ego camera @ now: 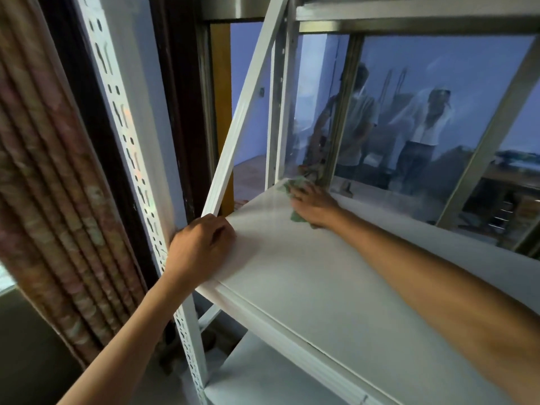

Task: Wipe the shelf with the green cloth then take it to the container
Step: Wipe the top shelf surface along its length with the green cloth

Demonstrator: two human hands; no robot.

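A white metal shelf fills the middle of the head view. At its far left corner lies the green cloth, mostly covered by my right hand, which presses it flat onto the shelf board. Green edges of the cloth show beyond my fingers and under my wrist. My left hand grips the shelf's near left corner, fingers curled over the edge beside the perforated upright. No container is in view.
A perforated white upright and a diagonal white brace stand at the left. A patterned curtain hangs further left. Behind the shelf a window pane shows reflections of people. A lower shelf board lies beneath.
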